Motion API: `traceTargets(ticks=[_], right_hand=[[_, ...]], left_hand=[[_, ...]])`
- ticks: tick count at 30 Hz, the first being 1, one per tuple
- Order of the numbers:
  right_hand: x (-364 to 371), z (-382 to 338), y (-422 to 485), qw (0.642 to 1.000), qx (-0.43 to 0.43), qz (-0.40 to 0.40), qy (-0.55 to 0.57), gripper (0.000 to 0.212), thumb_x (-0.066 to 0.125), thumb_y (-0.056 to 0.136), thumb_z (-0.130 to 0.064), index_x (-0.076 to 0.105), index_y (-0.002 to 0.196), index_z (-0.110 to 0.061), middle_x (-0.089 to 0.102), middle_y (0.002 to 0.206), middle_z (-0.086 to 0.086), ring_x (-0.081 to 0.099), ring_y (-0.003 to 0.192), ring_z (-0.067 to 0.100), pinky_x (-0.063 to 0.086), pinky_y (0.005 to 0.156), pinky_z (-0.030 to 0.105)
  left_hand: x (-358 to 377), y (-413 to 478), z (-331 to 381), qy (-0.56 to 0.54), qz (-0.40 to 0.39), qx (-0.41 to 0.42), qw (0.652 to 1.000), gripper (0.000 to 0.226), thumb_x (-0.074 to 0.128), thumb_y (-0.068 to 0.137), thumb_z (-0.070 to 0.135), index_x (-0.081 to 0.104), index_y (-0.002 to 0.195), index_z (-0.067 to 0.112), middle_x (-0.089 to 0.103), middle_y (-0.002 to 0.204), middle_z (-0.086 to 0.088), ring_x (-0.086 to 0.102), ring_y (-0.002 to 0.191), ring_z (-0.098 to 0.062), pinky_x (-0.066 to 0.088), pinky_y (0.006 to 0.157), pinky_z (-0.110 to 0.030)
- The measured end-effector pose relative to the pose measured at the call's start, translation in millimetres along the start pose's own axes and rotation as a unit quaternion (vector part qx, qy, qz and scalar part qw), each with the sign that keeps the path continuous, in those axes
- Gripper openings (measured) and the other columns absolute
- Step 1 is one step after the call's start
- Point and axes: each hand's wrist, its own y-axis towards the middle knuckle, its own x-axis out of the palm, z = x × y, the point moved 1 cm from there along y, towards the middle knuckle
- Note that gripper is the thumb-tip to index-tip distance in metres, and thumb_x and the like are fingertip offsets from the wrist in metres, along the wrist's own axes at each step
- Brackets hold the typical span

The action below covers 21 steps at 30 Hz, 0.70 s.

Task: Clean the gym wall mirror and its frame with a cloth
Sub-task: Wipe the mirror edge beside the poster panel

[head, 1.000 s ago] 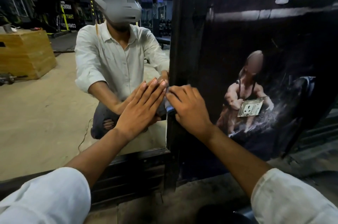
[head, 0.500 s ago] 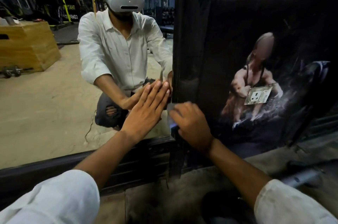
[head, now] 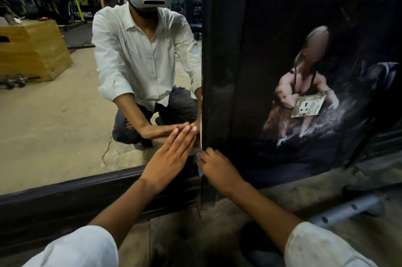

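Fingers (head: 208, 155) of right hand (head: 219, 168): curled tight, pinching a small grey-blue cloth (head: 198, 155) against the inner edge of the upright frame post (head: 214, 70), low down near the bottom corner. Fingers of left hand (head: 171, 155): straight and together, flat on the mirror (head: 54, 125) glass, holding nothing, at 9 o'clock of the right hand and just beside it. Only a sliver of cloth on show past the knuckles.

Judged as the step in hand: wiping the post's edge at the glass-to-frame joint. To do it well: fold cloth over the edge to rub both faces, press evenly, run one line toward 6 o'clock down to the bottom rail (head: 76, 192), then work into the corner, a likely trap for grime. Lean lightly on the glass to avoid probable palm prints; wipe that patch afterwards.

Post and rail: black, glossy, hard, with a pale chipped streak along the edge at 12 o'clock of the cloth. Glass: smooth, bright, reflecting a crouched person (head: 148, 53) in a white shirt and a wooden box (head: 32, 53) at 10 o'clock. At 3 o'clock of the post: dark printed poster (head: 304, 83), faintly sheened, with a socket plate (head: 307, 106) set in it. Below: rough dusty floor (head: 185, 234), and at 4 o'clock a grey metal tube (head: 348, 208) with holes.
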Motion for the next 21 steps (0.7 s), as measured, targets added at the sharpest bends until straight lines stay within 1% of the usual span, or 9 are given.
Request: traceTargets(ticks=[2, 5, 8, 10, 12, 14, 16, 18, 21], right_hand=[[-24, 4, 10, 0.999, -0.003, 0.018, 0.028, 0.021, 0.074, 0.074, -0.014, 0.073, 0.095, -0.014, 0.067, 0.099, 0.006, 0.061, 0.091, 0.028, 0.051, 0.067, 0.038], [-77, 23, 20, 0.988, -0.003, 0.145, 0.052, 0.027, 0.066, 0.079, -0.005, 0.071, 0.105, -0.006, 0.066, 0.103, 0.012, 0.058, 0.092, 0.032, 0.049, 0.073, 0.042], [-137, 47, 32, 0.946, 0.057, 0.313, 0.052, 0.046, 0.072, 0.071, 0.009, 0.071, 0.116, 0.001, 0.066, 0.113, 0.017, 0.056, 0.097, 0.035, 0.050, 0.078, 0.045], [-161, 66, 46, 0.922, 0.111, 0.370, 0.036, 0.053, 0.064, 0.065, 0.014, 0.070, 0.116, 0.001, 0.064, 0.116, 0.018, 0.054, 0.100, 0.035, 0.050, 0.079, 0.044], [-164, 79, 58, 0.920, 0.136, 0.368, 0.022, 0.050, 0.061, 0.066, 0.014, 0.069, 0.113, 0.000, 0.063, 0.117, 0.019, 0.054, 0.102, 0.036, 0.049, 0.079, 0.042], [-141, 78, 59, 0.936, 0.115, 0.333, 0.013, 0.040, 0.066, 0.072, 0.008, 0.069, 0.111, -0.003, 0.063, 0.115, 0.018, 0.053, 0.102, 0.034, 0.047, 0.078, 0.042], [-105, 67, 48, 0.949, 0.087, 0.301, 0.027, 0.026, 0.068, 0.079, -0.005, 0.070, 0.105, -0.004, 0.063, 0.108, 0.016, 0.052, 0.096, 0.032, 0.044, 0.077, 0.042], [-67, 53, 28, 0.960, 0.086, 0.261, 0.053, 0.020, 0.066, 0.082, -0.011, 0.070, 0.100, -0.006, 0.063, 0.102, 0.015, 0.054, 0.090, 0.033, 0.043, 0.078, 0.043], [-14, 34, -5, 0.976, 0.097, 0.173, 0.091, 0.020, 0.067, 0.080, -0.009, 0.067, 0.099, -0.010, 0.061, 0.099, 0.014, 0.056, 0.089, 0.036, 0.049, 0.077, 0.046]], left_hand=[[10, -9, 12, -0.033, -0.017, 0.009, 0.999, 0.064, 0.020, 0.105, 0.012, 0.011, 0.166, -0.007, -0.005, 0.175, -0.028, 0.001, 0.164, -0.043, 0.017, 0.132, -0.053], [24, -25, 30, -0.091, -0.062, 0.019, 0.994, 0.081, 0.043, 0.104, 0.032, 0.007, 0.166, -0.004, -0.013, 0.173, -0.029, -0.008, 0.163, -0.043, 0.009, 0.133, -0.056], [27, -38, 44, -0.120, -0.116, 0.022, 0.986, 0.104, 0.060, 0.099, 0.046, -0.001, 0.167, -0.003, -0.017, 0.174, -0.025, -0.014, 0.163, -0.040, 0.005, 0.133, -0.056], [28, -43, 50, -0.125, -0.131, 0.016, 0.983, 0.106, 0.061, 0.098, 0.049, -0.001, 0.167, -0.003, -0.015, 0.175, -0.024, -0.015, 0.163, -0.039, 0.005, 0.133, -0.056], [28, -45, 54, -0.123, -0.142, 0.009, 0.982, 0.107, 0.062, 0.097, 0.050, 0.000, 0.167, -0.004, -0.014, 0.175, -0.024, -0.016, 0.163, -0.038, 0.004, 0.133, -0.055], [27, -46, 58, -0.119, -0.152, 0.002, 0.981, 0.108, 0.062, 0.096, 0.050, 0.000, 0.167, -0.005, -0.014, 0.175, -0.025, -0.016, 0.163, -0.038, 0.001, 0.132, -0.054], [26, -48, 62, -0.117, -0.160, -0.006, 0.980, 0.110, 0.063, 0.096, 0.050, 0.000, 0.166, -0.005, -0.015, 0.174, -0.027, -0.015, 0.163, -0.040, -0.001, 0.132, -0.055], [25, -49, 66, -0.114, -0.171, -0.012, 0.979, 0.111, 0.061, 0.097, 0.051, -0.007, 0.165, -0.006, -0.020, 0.173, -0.028, -0.017, 0.162, -0.042, -0.002, 0.132, -0.056], [25, -49, 71, -0.124, -0.188, -0.018, 0.974, 0.111, 0.055, 0.100, 0.050, -0.018, 0.162, -0.006, -0.031, 0.169, -0.027, -0.026, 0.159, -0.042, -0.005, 0.132, -0.056]])
